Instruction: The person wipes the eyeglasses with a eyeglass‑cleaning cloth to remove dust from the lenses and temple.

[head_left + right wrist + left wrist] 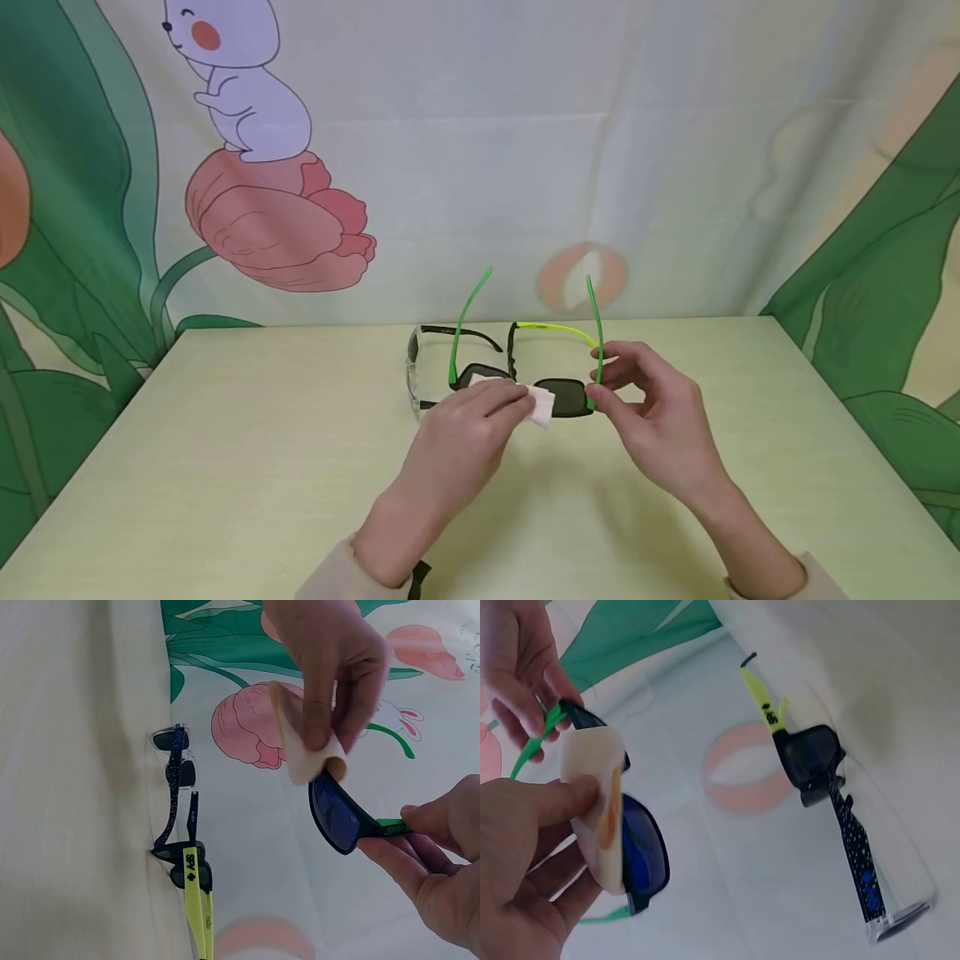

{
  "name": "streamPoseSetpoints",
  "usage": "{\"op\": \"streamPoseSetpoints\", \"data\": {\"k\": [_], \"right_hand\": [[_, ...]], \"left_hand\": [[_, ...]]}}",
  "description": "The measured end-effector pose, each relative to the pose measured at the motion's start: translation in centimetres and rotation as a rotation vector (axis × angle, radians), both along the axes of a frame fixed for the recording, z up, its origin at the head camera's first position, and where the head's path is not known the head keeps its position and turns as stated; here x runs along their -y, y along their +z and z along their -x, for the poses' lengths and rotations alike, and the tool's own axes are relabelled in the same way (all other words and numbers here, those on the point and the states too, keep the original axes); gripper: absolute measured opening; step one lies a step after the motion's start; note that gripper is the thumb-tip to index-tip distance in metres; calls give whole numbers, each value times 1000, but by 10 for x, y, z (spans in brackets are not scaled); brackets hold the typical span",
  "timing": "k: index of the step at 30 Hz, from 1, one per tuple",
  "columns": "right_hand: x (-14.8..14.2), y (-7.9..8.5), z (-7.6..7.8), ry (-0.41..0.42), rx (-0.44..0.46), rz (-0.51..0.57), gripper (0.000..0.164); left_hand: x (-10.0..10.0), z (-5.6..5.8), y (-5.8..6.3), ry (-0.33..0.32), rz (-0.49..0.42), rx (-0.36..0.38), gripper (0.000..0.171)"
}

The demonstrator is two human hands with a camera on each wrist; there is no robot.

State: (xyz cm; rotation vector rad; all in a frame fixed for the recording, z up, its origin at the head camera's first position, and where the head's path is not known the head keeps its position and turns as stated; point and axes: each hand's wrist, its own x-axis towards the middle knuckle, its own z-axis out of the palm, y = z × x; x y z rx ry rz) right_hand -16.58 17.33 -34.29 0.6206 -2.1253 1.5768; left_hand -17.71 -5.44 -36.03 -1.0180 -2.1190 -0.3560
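Sunglasses with green temples and dark lenses (566, 397) are held up over the table, temples pointing away. My right hand (663, 408) pinches them at the hinge of the right temple, seen closely in the right wrist view with the bluish lens (335, 814). A folded white cloth (542, 406) is pinched in my left hand (472, 425) and lies across the front of the frame near the nose bridge. In the left wrist view the cloth (592, 802) covers part of the lenses, with my thumb on its face.
Behind the held pair, sunglasses with yellow temples (555, 327) and a clear-framed pair with dark speckled temples (412, 367) rest on the table (225, 467). A printed curtain (465, 167) hangs along the table's back edge. A small black object (420, 577) shows beside the left sleeve.
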Motion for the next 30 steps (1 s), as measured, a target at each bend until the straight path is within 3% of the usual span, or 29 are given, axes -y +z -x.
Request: {"op": "streamPoseSetpoints", "data": {"k": [6,10,14,22,26,30], "right_hand": [[-2,1,1,-5,11,2,35],[-1,0,1,-7,-8,-29,35],[0,-1,1,-25,-33,-84,36],[4,-4,1,-42,-61,-149,39],[5,-5,1,-48,-80,-175,40],[4,-5,2,-59,-92,-187,40]], "left_hand": [[6,4,1,69,16,77,20],[5,2,0,112,94,113,24],[2,-2,-2,210,199,141,30],[-6,-6,-3,395,397,98,36],[-8,-8,-2,435,468,107,41],[-8,-10,2,440,531,181,43]]}}
